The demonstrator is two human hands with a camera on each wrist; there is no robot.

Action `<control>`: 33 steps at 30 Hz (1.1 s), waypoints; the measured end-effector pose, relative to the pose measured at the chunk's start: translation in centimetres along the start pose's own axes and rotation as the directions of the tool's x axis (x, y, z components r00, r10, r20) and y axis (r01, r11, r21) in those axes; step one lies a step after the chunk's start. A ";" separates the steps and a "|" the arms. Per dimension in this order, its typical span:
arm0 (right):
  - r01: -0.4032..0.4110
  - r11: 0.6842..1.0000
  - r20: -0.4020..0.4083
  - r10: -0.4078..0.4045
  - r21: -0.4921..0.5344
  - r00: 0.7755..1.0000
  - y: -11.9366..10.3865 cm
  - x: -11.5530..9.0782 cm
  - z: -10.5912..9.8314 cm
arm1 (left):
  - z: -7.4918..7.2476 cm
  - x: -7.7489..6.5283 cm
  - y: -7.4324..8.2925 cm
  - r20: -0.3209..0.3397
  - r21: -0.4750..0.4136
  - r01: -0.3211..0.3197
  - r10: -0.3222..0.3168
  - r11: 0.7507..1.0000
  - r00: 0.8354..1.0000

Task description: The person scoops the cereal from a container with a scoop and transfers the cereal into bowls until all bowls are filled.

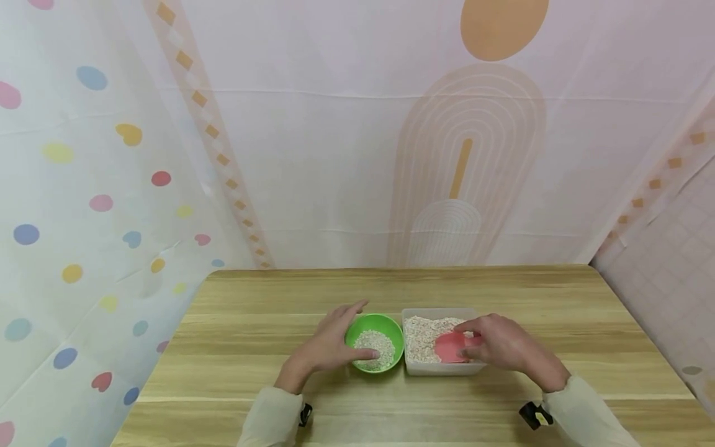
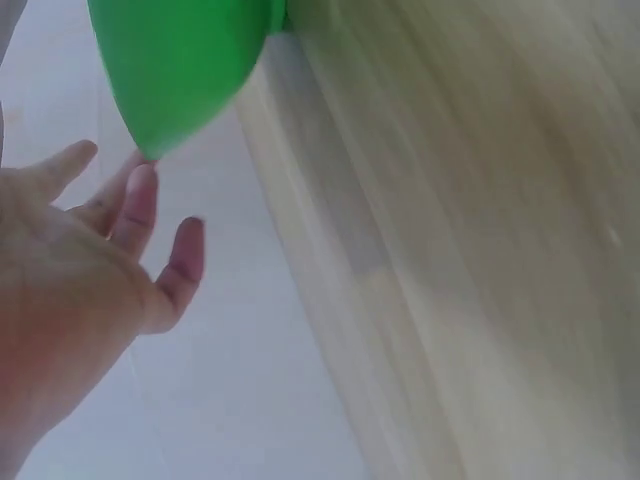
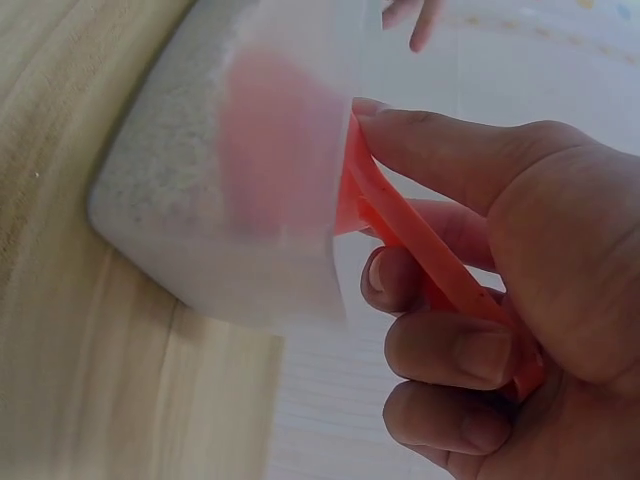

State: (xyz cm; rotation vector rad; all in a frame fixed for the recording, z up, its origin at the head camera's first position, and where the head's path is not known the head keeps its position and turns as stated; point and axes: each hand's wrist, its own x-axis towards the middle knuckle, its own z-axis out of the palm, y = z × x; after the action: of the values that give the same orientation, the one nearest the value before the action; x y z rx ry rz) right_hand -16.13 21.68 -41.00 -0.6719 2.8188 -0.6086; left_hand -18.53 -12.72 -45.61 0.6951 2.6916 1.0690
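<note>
A green bowl (image 1: pixel 400 338) holds a layer of pale flakes (image 1: pixel 375 345). My left hand (image 1: pixel 331 338) is at its left side, fingers spread along the rim and thumb reaching over the near part. The left wrist view shows the loosely bent fingertips (image 2: pixel 146 190) close to the wall of the green bowl (image 2: pixel 185 75). My right hand (image 1: pixel 499 341) grips the handle of a pink scoop (image 1: pixel 449 346), its blade down in the flakes (image 1: pixel 422 338) of a rectangular translucent tub (image 1: pixel 447 369). Through the tub's wall the blade shows as a pink blur in the right wrist view, with fingers curled round the handle (image 3: pixel 430 250).
Bowl and tub stand side by side on a wood-grain table (image 1: pixel 357 410), very close together. Behind the table's far edge hangs a patterned cloth (image 1: pixel 324 167), and a dotted one (image 1: pixel 72 205) is on the left. Dark wrist devices (image 1: pixel 536 415) sit at both cuffs.
</note>
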 end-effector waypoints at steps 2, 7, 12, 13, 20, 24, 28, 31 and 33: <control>0.006 1.000 -0.005 -0.006 0.003 1.000 0.1 0.0 0.1 | 0.2 0.3 0.5 -0.017 0.027 -0.029 0.030 0.999 0.999; 0.003 0.999 -0.011 -0.003 0.033 1.000 0.1 -0.1 0.4 | 0.8 1.1 2.3 -0.019 0.087 -0.111 0.113 0.990 0.993; -0.021 0.997 -0.008 0.022 0.077 1.000 -0.1 -0.2 0.6 | 1.4 1.8 3.8 0.022 0.164 -0.136 0.134 0.977 0.991; -0.028 0.996 -0.007 0.029 0.086 1.000 -0.1 -0.3 0.6 | 1.5 2.0 4.0 0.035 0.172 -0.131 0.126 0.976 0.991; -0.064 0.992 -0.021 0.067 0.113 0.998 -0.3 -0.2 1.0 | 2.4 2.7 4.6 0.118 0.206 -0.089 0.066 0.974 0.991; -0.076 0.990 -0.044 0.081 0.117 0.996 -0.2 -0.1 1.3 | 2.8 3.2 4.6 0.138 0.215 -0.084 0.055 0.973 0.989; -0.072 0.986 -0.070 0.083 0.148 0.994 -0.1 -0.1 1.6 | 2.9 3.5 4.8 0.148 0.207 -0.080 0.050 0.975 0.988; -0.058 0.980 -0.085 0.076 0.192 0.993 0.1 -0.1 1.6 | 3.0 3.7 4.8 0.156 0.213 -0.076 0.043 0.974 0.987; -0.058 0.972 -0.094 0.081 0.226 0.992 0.3 -0.1 1.7 | 3.0 3.8 4.8 0.158 0.219 -0.076 0.042 0.973 0.987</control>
State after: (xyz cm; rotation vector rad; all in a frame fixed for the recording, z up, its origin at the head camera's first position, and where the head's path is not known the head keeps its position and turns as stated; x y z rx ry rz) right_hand -15.66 21.36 -42.62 -0.5111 2.7920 -0.9540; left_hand -19.17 -6.01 -44.47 0.8615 2.6973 0.6963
